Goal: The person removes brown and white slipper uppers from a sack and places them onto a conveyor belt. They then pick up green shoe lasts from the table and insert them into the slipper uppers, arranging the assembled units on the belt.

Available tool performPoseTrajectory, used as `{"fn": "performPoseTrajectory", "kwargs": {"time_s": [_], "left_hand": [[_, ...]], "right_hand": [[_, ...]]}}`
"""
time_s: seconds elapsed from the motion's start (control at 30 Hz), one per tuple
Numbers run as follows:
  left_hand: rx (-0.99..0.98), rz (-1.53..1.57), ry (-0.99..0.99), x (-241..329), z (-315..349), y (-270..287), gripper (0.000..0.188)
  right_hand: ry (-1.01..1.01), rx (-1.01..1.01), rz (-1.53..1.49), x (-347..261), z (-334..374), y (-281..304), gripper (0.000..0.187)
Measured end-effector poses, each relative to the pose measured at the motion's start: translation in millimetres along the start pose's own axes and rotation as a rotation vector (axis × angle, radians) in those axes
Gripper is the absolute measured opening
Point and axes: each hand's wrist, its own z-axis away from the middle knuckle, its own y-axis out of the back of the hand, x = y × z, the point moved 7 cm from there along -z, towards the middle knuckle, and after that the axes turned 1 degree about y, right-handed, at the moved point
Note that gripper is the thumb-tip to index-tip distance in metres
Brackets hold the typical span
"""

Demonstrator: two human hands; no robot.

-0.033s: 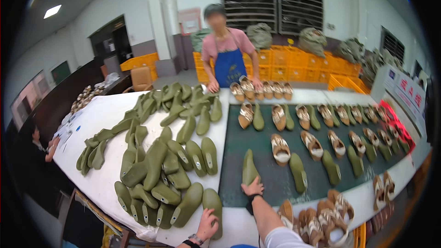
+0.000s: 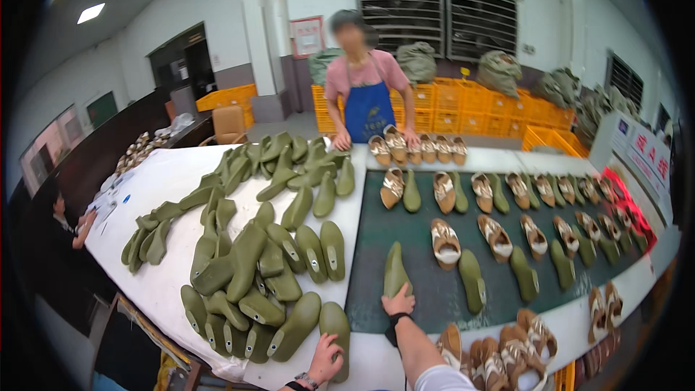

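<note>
At the near edge of the white table, my left hand [image 2: 326, 359] has curled fingers against the left side of a green shoe last [image 2: 335, 321]. My right hand [image 2: 398, 303] closes round the heel end of another green shoe last [image 2: 396, 269], which lies toe-away on the dark green belt. Right of it on the belt lie a green last [image 2: 472, 282] and a brown-and-white woven shoe [image 2: 445, 242]. A big heap of green lasts [image 2: 246, 261] covers the table left of my hands.
Shoes and lasts stand in rows along the belt [image 2: 427, 304]. Several finished-looking shoes [image 2: 499, 358] sit by my right forearm. Across the table stands a person in a blue apron [image 2: 369, 108], with yellow crates [image 2: 463, 105] behind. Another person's arm [image 2: 85, 228] rests at the left edge.
The whole view has shifted slightly, things appearing a little lower and further right. My right hand's fingers, spread before, now lie closer round the last's heel. My left hand stays by its last.
</note>
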Motion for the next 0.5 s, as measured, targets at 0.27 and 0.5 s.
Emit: {"fn": "performPoseTrajectory", "kwargs": {"time_s": [0.27,0.5], "left_hand": [[-0.005,0.035,0.056,-2,-2,4,0.012],[-0.012,0.033,0.053,3,-4,4,0.012]], "right_hand": [[0.251,0.375,0.03,-11,-12,66,0.072],[0.463,0.446,0.501,-13,30,98,0.062]]}}
